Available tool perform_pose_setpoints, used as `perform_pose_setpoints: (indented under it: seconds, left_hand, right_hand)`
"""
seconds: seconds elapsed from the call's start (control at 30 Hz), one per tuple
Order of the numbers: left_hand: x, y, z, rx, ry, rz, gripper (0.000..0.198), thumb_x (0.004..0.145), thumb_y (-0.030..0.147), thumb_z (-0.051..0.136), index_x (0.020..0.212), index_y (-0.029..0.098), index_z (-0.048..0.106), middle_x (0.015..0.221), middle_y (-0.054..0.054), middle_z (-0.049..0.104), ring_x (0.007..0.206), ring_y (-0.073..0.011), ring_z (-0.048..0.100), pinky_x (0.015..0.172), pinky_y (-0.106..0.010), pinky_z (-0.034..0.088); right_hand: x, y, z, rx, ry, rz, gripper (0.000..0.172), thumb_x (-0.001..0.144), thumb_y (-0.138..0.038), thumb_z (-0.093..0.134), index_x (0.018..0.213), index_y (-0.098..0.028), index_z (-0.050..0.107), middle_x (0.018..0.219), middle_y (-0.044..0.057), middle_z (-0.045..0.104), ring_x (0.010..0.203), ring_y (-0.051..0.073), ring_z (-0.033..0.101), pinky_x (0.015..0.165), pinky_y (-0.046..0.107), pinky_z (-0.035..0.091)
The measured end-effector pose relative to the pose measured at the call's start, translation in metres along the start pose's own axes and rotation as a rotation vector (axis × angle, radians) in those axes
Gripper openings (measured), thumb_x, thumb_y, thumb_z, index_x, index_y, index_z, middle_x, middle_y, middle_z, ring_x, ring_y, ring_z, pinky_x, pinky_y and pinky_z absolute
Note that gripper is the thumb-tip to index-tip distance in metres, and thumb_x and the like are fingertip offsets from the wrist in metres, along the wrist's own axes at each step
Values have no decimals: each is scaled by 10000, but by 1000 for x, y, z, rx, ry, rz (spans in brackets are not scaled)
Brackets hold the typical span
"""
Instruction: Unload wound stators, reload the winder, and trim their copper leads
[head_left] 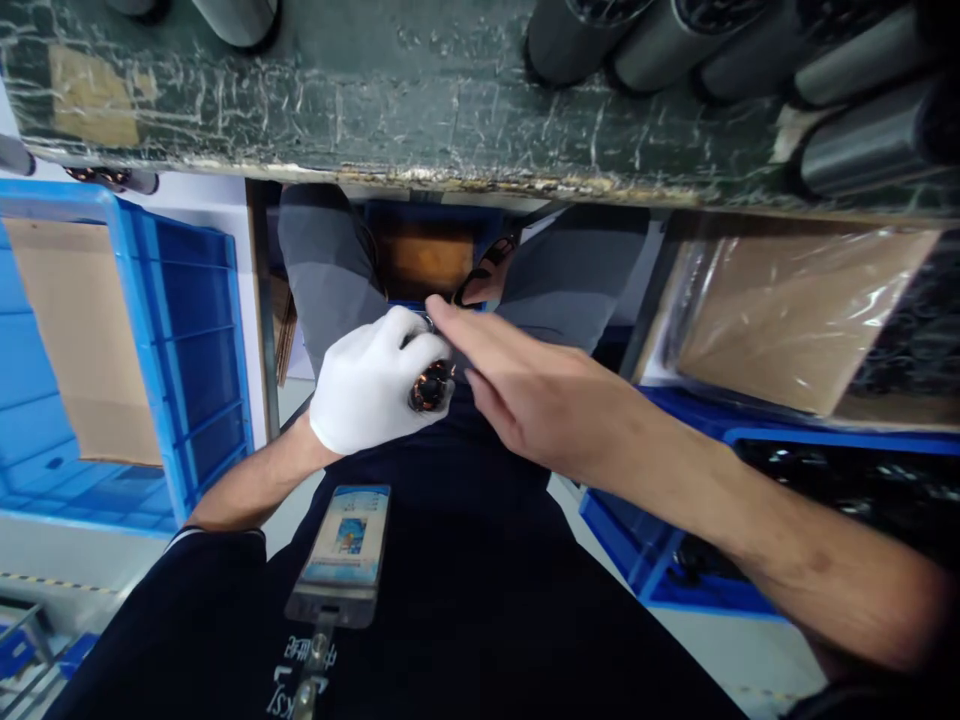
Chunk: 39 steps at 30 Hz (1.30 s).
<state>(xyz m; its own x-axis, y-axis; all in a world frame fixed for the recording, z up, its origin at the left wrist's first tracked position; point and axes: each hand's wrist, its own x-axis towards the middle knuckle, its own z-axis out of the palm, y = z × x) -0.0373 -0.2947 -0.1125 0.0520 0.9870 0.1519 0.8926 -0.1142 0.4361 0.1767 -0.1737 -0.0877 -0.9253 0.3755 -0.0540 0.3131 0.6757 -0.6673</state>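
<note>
My left hand (371, 385), in a white glove, is closed around a small round part with copper windings (430, 388), held above my lap. My bare right hand (525, 390) reaches in from the right. Its fingers are stretched out, and the fingertips touch the top of the part and the gloved fingers. It holds nothing that I can see. Both hands hover just below the edge of a worn dark green workbench (420, 110).
Grey metal cylinders (675, 40) lie on the bench at the far right. A blue crate (187, 330) lined with cardboard stands at my left. Another blue crate (750, 430) holds dark parts and plastic-wrapped cardboard (795, 310) at my right. A phone (349, 540) hangs on my chest.
</note>
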Motion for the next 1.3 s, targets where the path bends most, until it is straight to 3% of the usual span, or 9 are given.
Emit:
perform_pose_setpoints:
  seconds: [0.1,0.23,0.43,0.53,0.63,0.77,0.9,1.13,1.3]
  left_hand:
    - [5,8,-1,12,-17,71,139,878,292,718,980,219,777,962,-70,754,748,-227,720,631,-376,502]
    - [6,8,-10,-159,21,63,173,875,322,791,1040,271,776,1049,-40,786,849,-216,760,725,-370,564]
    - [12,-4,-19,-510,253,-15,250,875,454,875,1085,332,815,1022,-21,821,933,-243,765,947,-476,634]
    - [22,-13,-6,-935,-121,-195,430,904,628,826,1125,259,841,1103,-81,848,1010,-277,790,960,-486,678]
    - [18,-20,19,-1197,-612,-258,804,1039,900,450,905,195,812,695,-83,736,682,-252,753,662,-417,682]
    - [-9,-22,33,-1225,-602,-243,932,984,1043,322,746,237,725,460,-10,494,398,-192,554,443,-344,537]
    - [-12,-15,22,-994,-363,-147,623,858,854,829,1038,258,823,965,-96,821,963,-309,829,889,-466,688]
    - [10,7,27,-1105,-620,-167,223,1028,416,734,1143,224,738,971,-32,820,819,-197,790,817,-349,653]
    - [12,3,23,-677,-324,45,391,951,284,840,1323,251,724,1333,-112,799,1221,-298,794,1032,-432,642]
  right_hand:
    - [10,-7,2,-18,-181,41,701,1074,-52,481,1766,-98,381,1342,155,837,987,289,838,754,392,628]
    - [16,-8,-17,56,-255,61,110,1124,-177,506,1113,-202,613,929,56,736,729,215,674,645,347,427]
    - [20,-19,-47,325,-159,18,275,1208,-284,491,941,-247,547,810,-15,625,664,146,552,650,313,397]
    - [19,-19,-51,265,-139,-22,267,1173,-198,482,928,-247,576,815,-17,603,660,142,487,639,321,362]
    - [9,-12,-43,281,-190,-14,257,1104,-142,497,874,-243,550,788,-18,536,665,144,411,630,335,302]
    - [-14,-6,-16,867,-218,422,321,1143,-369,614,861,-243,526,723,-51,415,598,115,322,552,295,254]
    - [-32,-7,8,1406,-203,764,460,1097,-611,696,889,-265,476,748,-84,314,576,95,157,478,264,192]
    - [-23,14,-30,449,-279,154,403,1200,-459,519,868,-294,677,719,-4,466,658,189,385,645,384,397]
    - [-32,31,-54,289,-214,179,489,1051,-748,759,1201,-283,788,1079,68,753,982,256,705,752,397,549]
